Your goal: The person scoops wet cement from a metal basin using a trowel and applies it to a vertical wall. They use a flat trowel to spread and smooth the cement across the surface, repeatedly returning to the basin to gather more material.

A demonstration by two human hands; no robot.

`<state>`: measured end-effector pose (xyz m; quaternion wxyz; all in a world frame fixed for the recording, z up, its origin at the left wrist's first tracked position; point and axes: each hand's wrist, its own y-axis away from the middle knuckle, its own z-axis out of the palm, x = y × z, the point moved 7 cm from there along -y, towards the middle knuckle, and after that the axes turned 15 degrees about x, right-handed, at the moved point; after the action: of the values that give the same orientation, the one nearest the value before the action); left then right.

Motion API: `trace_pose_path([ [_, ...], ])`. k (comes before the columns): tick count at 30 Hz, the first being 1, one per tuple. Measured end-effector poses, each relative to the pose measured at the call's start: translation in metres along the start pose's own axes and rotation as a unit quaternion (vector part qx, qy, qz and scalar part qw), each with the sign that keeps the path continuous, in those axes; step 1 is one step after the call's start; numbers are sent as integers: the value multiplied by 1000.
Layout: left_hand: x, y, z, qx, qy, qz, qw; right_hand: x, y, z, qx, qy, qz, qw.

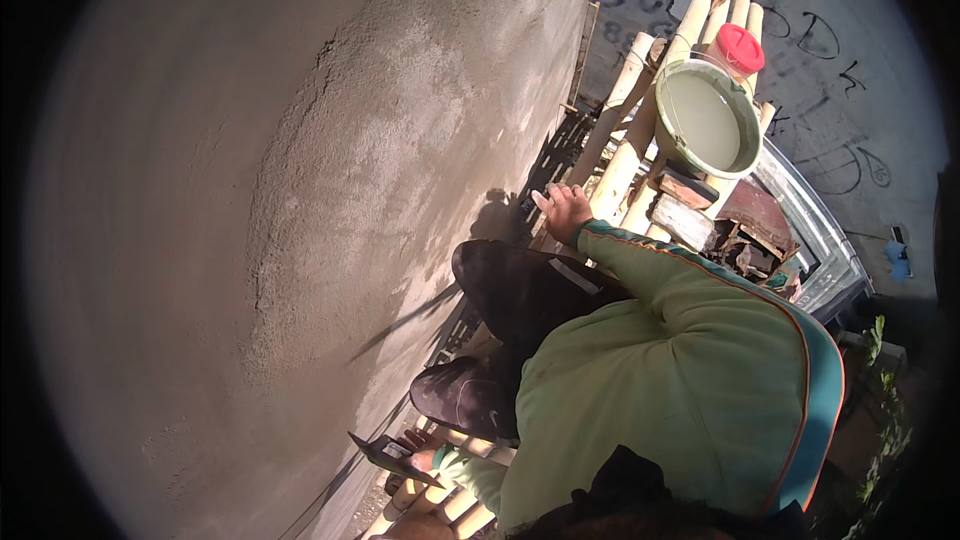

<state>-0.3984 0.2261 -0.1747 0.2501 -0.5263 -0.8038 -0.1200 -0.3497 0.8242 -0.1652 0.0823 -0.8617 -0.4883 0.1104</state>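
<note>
The left hand (422, 454) has its fingers curled at the handle of a trowel (378, 454), which lies against them, near the plastered wall (350, 230). The right hand's (566, 212) fingers are loosely spread and hold nothing; just beyond them lie bamboo poles (622, 168), with a bucket (676, 152) of cloudy liquid farther off.

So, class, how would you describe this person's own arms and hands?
The right sleeve is long and green, with a teal band down its outer side edged in orange. The left sleeve is also green; less of it shows. The right hand and left hand wear no gloves. Finer detail on the left is too small to tell.
</note>
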Motion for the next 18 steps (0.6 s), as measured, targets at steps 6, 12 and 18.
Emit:
trace_pose_path([
  [6, -60, 21, -48, 79, 0, -76, 994, -2, -15, -21, -337, 121, -134, 924],
  [12, -149, 73, -73, 288, 35, -181, 940, -43, -52, -111, -97, -109, -92, 985],
  [18, -314, 225, -127, 526, 180, -266, 787, -140, -38, -78, -79, -457, -75, 883],
])
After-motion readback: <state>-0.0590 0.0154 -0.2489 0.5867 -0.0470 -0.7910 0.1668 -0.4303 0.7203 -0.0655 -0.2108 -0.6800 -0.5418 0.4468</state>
